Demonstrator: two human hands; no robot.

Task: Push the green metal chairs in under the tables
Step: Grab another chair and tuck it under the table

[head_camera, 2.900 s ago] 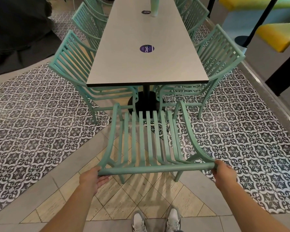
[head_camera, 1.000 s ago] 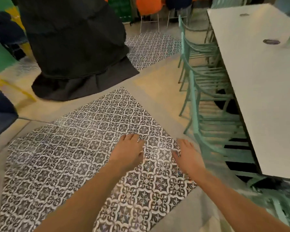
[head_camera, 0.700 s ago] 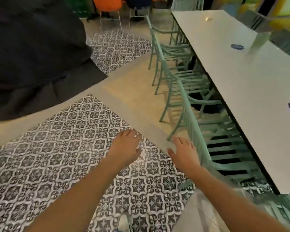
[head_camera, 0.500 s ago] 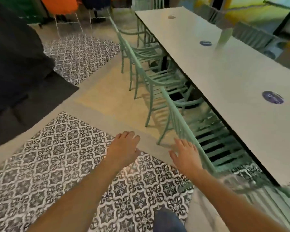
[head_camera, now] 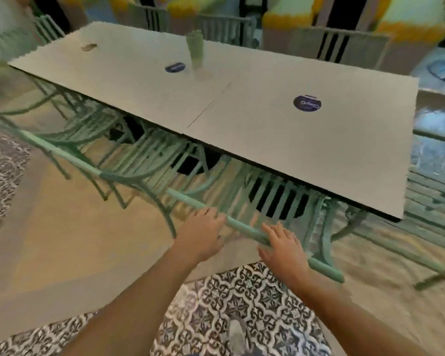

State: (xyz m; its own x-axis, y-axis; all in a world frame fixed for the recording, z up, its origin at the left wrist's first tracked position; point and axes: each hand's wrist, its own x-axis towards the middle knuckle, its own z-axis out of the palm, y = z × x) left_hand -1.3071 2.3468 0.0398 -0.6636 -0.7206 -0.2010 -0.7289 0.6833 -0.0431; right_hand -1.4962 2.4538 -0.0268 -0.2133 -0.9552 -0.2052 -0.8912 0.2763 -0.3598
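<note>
Although two round dark blue stickers (head_camera: 307, 103) lay on the long pale tabletop (head_camera: 267, 129), one at right of centre and a smaller one (head_camera: 175, 67) further up the frame, I could not read the white writing on either through the blur. A pale green bottle (head_camera: 195, 48) stood just right of the smaller sticker, its label unreadable too.

Half a second earlier my hands had hung over the patterned tile with the table running away along the right of the frame. Now the view had swung round to face the table's long side, and both hands had reached the top rail of the nearest green metal chair (head_camera: 244, 228) at lower centre. My left hand (head_camera: 203, 235) rested on the rail with its fingers curled loosely over it and close together. My right hand (head_camera: 284, 249) lay on the rail with the fingers straighter and slightly spread; I could not tell whether the thumb wrapped under.

That chair stood at the table's near edge, its seat slats partly under the top. More green chairs (head_camera: 93, 150) ran along the same edge toward the left of the frame.

Motion blur smeared the chair legs and the black table bases (head_camera: 195, 163). The far chairs and yellow shapes along the top of the frame were blocky and indistinct. My forearms were cut off at the bottom edge, above the patterned tile (head_camera: 242, 304).
</note>
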